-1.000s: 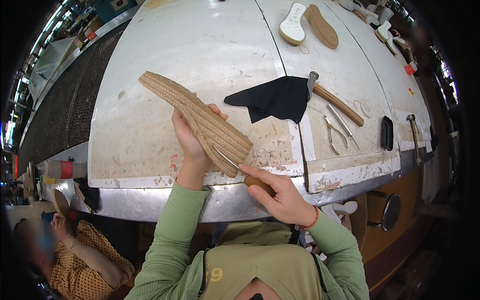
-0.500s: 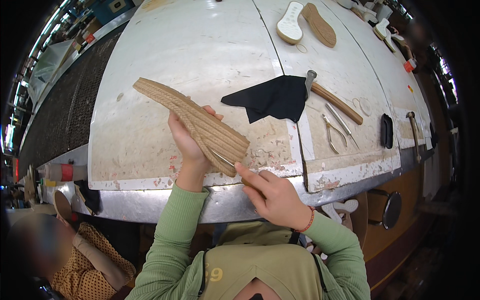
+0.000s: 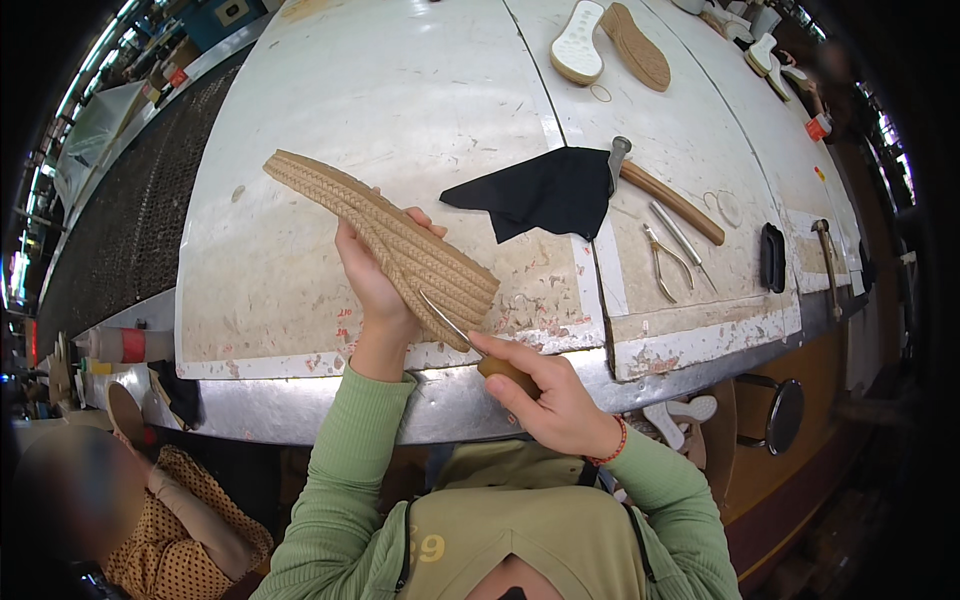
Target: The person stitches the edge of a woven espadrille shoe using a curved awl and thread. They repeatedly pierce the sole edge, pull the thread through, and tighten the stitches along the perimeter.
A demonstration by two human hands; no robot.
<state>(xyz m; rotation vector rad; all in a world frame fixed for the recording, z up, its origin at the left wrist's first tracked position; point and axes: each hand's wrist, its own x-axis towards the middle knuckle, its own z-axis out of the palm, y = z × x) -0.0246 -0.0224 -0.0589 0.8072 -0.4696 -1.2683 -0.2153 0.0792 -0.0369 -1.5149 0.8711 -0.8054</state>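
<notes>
left hand [image 3: 372, 285] is gripping a braided jute sole [image 3: 385, 235] from beneath, fingers curled over its far edge, holding it tilted just above the white workbench [image 3: 300, 300]. right hand [image 3: 555, 395] is closing fully round the wooden handle of a thin blade [image 3: 447, 322], whose tip is touching the sole's heel end. judgement: blade wants keeping flat against the edge, cutting away from the supporting thumb. black cloth [image 3: 545, 190], hammer [image 3: 665, 195] and pliers [image 3: 662, 262] are lying well apart.
</notes>
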